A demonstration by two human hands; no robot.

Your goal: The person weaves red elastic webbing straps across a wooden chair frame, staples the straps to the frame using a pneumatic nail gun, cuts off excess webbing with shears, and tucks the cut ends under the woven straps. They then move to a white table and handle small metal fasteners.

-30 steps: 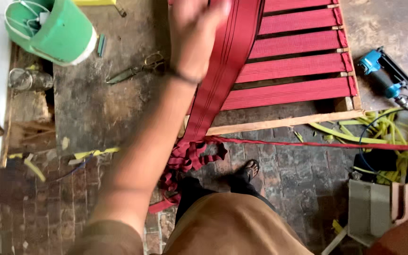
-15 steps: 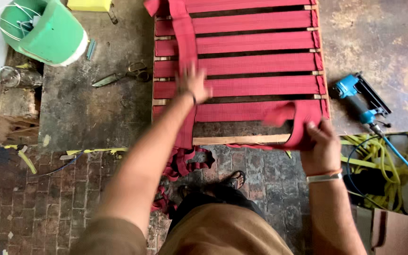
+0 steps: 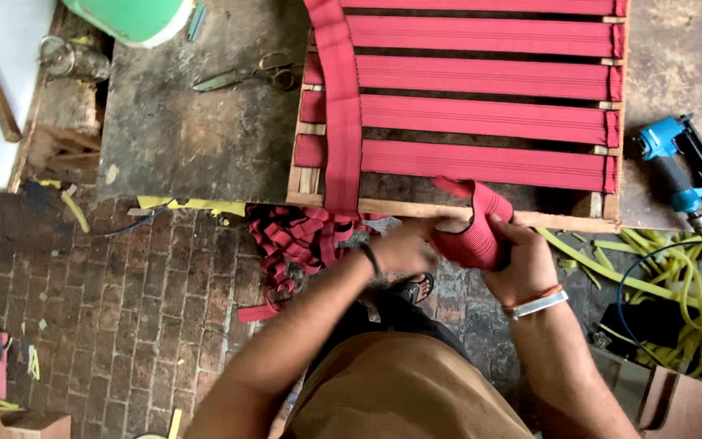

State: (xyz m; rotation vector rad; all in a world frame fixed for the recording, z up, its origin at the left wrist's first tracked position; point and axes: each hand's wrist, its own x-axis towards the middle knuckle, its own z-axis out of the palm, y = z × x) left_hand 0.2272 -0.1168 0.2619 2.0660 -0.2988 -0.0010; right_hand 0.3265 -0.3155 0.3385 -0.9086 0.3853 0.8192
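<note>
Both hands point(image 3: 465, 248) gripping red strap point(image 3: 477, 232), fingers wrapped tight at frame point(image 3: 416, 209) edge. Four cross straps done, one lengthwise strap laid, more weaving left.

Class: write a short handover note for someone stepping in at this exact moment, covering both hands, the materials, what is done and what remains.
Left hand and right hand both grip a folded end of red webbing at the near rail of the wooden frame.
Done: four cross straps lie across the frame; one lengthwise strap lies over them.
Left: the held end is unfastened.
Blue stapler on the right, scissors on the left.
</note>
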